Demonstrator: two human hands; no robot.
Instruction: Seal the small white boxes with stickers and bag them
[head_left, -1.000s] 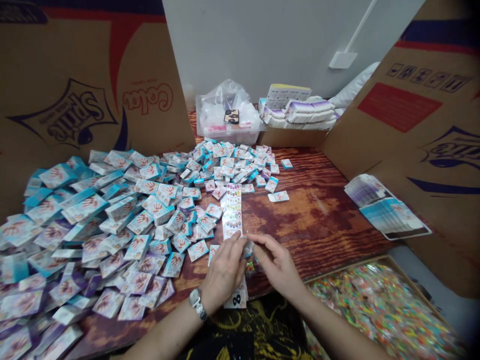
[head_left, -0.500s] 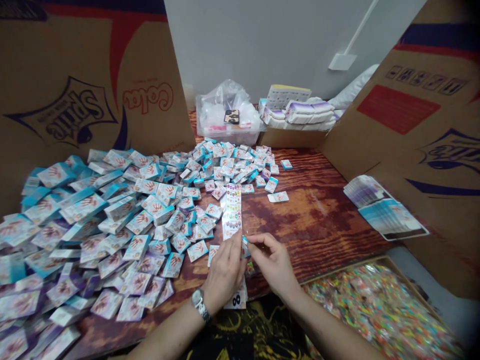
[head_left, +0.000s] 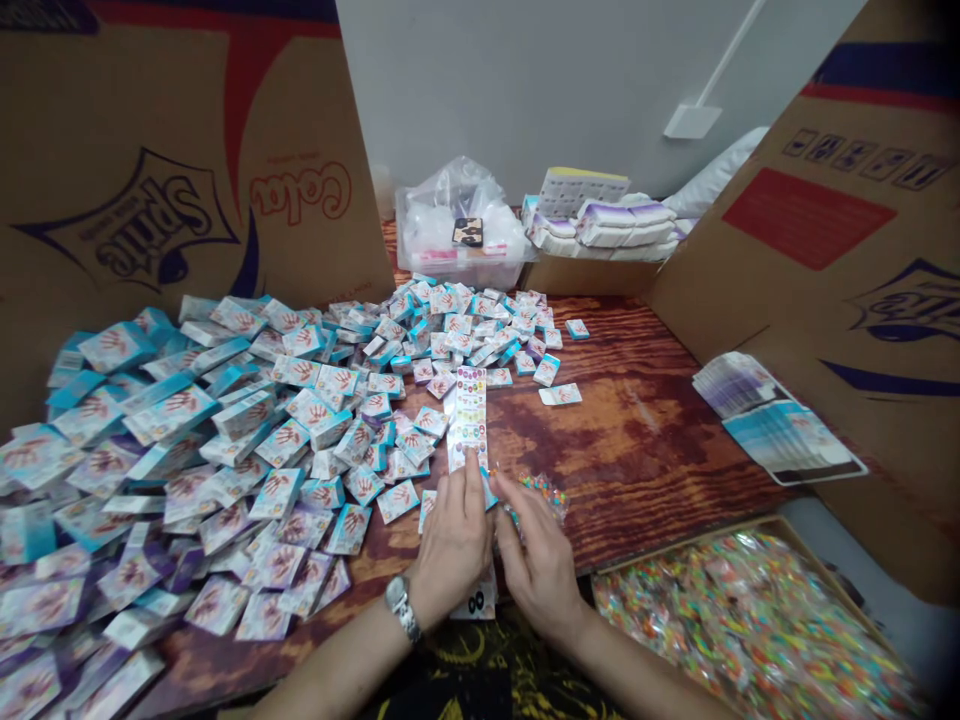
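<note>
A long printed strip of stickers (head_left: 471,400) lies on the table in front of me, its lower part covered by my hands. My left hand (head_left: 454,535), with a watch on the wrist, lies over it, fingers together and pointing forward. Under its fingertips shows the blue edge of a small box (head_left: 488,490); the left thumb is hidden. My right hand (head_left: 541,555) is closed just beside it, fingertips near that box. A clear packet of coloured pieces (head_left: 546,488) sticks out past its fingers and seems held in them. A white card with black ovals (head_left: 480,603) shows below.
Many small boxes printed with a red hand (head_left: 276,494) are heaped on the left. Colourful packets (head_left: 750,610) fill a carton at lower right. Flat cartons (head_left: 787,425) are stacked on the right. A clear bin (head_left: 457,265) stands behind, between large cardboard boxes (head_left: 300,130).
My right hand has moved slightly down and turned. The packet of coloured pieces, earlier low between my hands, now shows beyond the right fingers. My left hand stays over the strip.
</note>
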